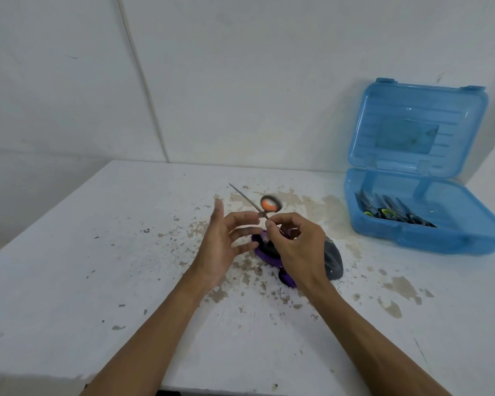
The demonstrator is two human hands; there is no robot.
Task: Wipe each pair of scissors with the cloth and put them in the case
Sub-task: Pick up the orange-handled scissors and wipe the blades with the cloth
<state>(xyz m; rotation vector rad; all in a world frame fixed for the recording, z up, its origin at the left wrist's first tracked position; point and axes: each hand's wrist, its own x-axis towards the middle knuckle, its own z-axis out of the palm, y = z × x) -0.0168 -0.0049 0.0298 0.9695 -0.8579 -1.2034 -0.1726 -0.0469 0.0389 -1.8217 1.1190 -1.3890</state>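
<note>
1. The right hand (pixel 295 247) is being held above the table (pixel 97 252), to the left of the blue case (pixel 452 241), with its forearm coming in from the near edge and its back facing the camera.
2. A pair of orange-handled scissors (pixel 257 207) is being pinched between the curled thumb and fingers of this hand, near the pivot.
3. The left hand (pixel 226 244) is being kept farther from the case, palm turned toward the right hand, with fingers straight and spread and nothing being gripped. Whether a fingertip is touching the scissors cannot be told.
4. The scissors are being held in the air. Their long axis is slanted, with the blade tip pointing up and away from the case, toward the wall. The orange loop (pixel 270 203), which is blurred, is on the case side of the blade.
5. A purple pair of scissors (pixel 265 254) is lying on the table beneath the hands, and a dark grey cloth (pixel 333 260) is lying just beside it, on the side nearer the case.
6. The case is standing open with its lid (pixel 417 124) upright, and several dark scissors (pixel 392 211) are lying inside it.
</note>
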